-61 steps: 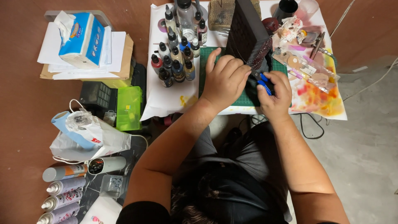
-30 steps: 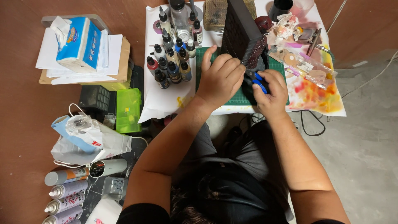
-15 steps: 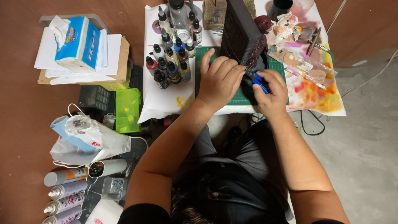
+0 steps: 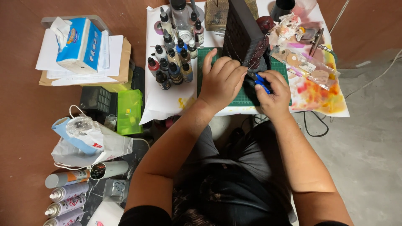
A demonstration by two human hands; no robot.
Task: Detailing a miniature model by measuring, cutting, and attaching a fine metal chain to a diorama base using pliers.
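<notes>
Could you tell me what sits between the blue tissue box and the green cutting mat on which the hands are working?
In the head view, between the tissue box and the green cutting mat, a cluster of small dropper bottles stands on white paper.

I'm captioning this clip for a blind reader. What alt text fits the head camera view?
Seen from above, a seated person's left hand steadies a dark upright box on a green cutting mat, while the right hand holds a blue-handled tool against its base. Small paint bottles stand to the left.

The person wears a black short-sleeved top and dark grey trousers, both forearms bare.
</notes>
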